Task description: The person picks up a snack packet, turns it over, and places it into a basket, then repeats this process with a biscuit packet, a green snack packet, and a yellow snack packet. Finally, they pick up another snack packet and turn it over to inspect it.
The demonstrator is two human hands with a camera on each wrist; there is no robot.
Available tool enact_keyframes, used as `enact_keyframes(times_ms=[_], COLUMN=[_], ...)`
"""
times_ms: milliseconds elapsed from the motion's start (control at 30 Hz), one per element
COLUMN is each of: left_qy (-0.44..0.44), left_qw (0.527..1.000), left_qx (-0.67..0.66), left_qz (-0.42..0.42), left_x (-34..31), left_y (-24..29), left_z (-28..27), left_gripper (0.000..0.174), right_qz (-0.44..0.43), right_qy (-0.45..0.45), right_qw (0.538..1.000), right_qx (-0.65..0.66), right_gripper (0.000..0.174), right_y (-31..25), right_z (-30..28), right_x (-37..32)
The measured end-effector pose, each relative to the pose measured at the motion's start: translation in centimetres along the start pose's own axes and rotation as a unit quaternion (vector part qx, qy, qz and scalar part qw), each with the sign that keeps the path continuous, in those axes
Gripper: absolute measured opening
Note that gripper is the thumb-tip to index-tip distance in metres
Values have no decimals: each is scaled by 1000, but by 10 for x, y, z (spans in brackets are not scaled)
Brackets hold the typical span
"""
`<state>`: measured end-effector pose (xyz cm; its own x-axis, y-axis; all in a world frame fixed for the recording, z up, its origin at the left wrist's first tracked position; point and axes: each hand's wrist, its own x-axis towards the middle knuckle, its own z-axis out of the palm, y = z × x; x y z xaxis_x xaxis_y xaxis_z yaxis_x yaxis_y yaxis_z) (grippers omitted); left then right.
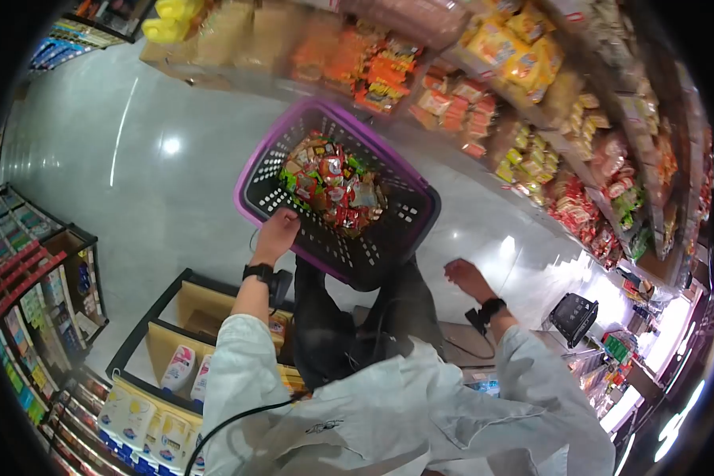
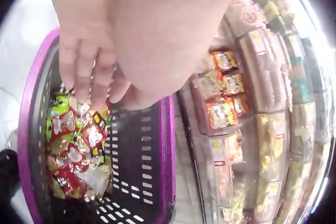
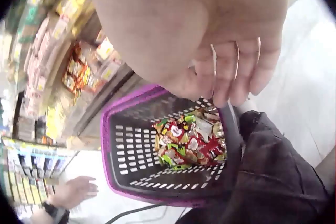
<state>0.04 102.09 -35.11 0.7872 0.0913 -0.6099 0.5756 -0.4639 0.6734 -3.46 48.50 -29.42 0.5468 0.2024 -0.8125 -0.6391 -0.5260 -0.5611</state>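
Note:
A dark plastic shopping basket point(image 1: 408, 214) with a purple rim is in front of the person's dark-trousered legs. Small wrapped snack packets point(image 1: 337, 182), red, green and clear, lie heaped in it. My left hand point(image 1: 278, 236) overlaps the basket's near left rim in the head view. From the right wrist view, that left hand point(image 3: 76, 191) appears beside the basket with its fingers extended and nothing in them. Off to the basket's right hangs my right hand point(image 1: 468, 279), fingers loosely bent, holding nothing. Both wrists wear black straps.
Shelves of bagged snacks point(image 1: 523, 47) run along the far and right side, with orange packets point(image 1: 385, 79) nearest the basket. Low bins with white bottles point(image 1: 139, 420) stand at the near left. A black crate point(image 1: 571, 319) sits at the right. Grey floor point(image 1: 135, 151) stretches left.

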Motion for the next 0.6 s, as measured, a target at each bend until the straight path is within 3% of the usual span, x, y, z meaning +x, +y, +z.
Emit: enact_keyframes(times_ms=[33, 100, 133, 167, 267, 300, 400, 433, 467, 533, 600], left_qy=[4, -27, -35, -37, -40, -7, 13, -8, -19, -34, 17], left_qw=[1000, 999, 999, 999, 990, 994, 975, 988, 990, 994, 959], left_qx=[-22, -13, -9, 14, -90, -94, -164, -133, -120, -95, -239], left_qz=[-7, -27, -33, -34, -101, -62, -151, -82, -68, -31, -153], left_x=[16, 52, 68, 82, 120, 140, 164, 179, 192, 218, 235], left_y=[-9, -42, -56, -66, -85, -123, -136, -164, -192, -236, -247], left_z=[17, 56, 72, 87, 124, 153, 189, 208, 230, 269, 301], left_gripper=[28, 26, 26, 27, 27, 27, 28, 27, 27, 26, 29], right_qz=[-77, -95, -51, -71, -104, -101, -168, -111, -50, -82, -63], right_qy=[-22, -43, -35, -46, -66, -90, -107, -69, -33, -32, 10], right_qw=[984, 950, 957, 954, 957, 952, 911, 926, 936, 967, 969], right_qx=[-158, -295, -283, -289, -261, -274, -361, -354, -346, -239, -239], right_gripper=[18, 20, 20, 21, 21, 21, 21, 23, 26, 43, 65], right_y=[-3, -43, -71, -75, -67, -64, -27, -40, -52, 1, 1], right_z=[1, 16, 29, 40, 75, 86, 118, 131, 144, 156, 165], right_x=[34, 85, 117, 157, 259, 294, 402, 416, 426, 488, 518])
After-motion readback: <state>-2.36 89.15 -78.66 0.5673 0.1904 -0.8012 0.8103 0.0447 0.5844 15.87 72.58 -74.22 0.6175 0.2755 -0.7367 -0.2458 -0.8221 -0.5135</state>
